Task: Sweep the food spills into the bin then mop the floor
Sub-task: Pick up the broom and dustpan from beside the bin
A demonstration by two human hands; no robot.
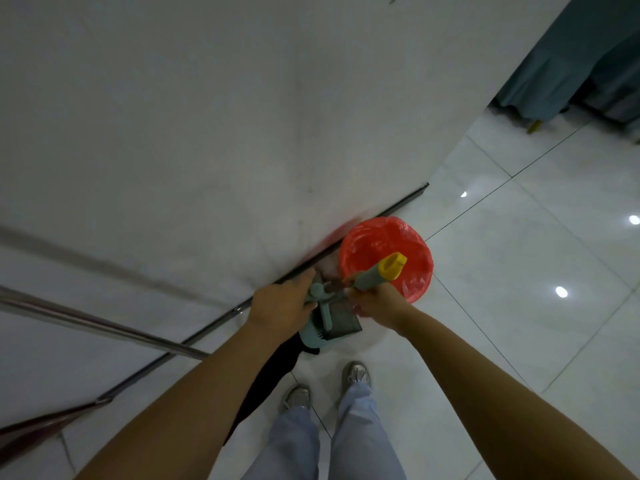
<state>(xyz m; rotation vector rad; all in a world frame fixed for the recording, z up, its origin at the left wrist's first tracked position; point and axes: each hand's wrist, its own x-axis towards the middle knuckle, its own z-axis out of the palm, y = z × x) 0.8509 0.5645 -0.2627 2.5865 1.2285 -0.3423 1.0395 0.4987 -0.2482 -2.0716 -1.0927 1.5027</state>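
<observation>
Glossy white tile on the floor [519,271], polished enough to throw back bright spots of ceiling light, with thin dark grout lines between the slabs. The wall [207,116] looks matt and pale, faintly scuffed. A thin red plastic liner [377,240] crinkles shiny over the bin. The dustpan [341,323] shows smooth teal plastic with a darker, duller pan face. The broom handle [369,277] is matt grey-green, capped in smooth yellow plastic [392,266]. A brushed, reflective metal pole [104,329] gleams at left. Soft pale-blue cloth trousers [360,438], and shoes [356,374] with a silvery sheen.
</observation>
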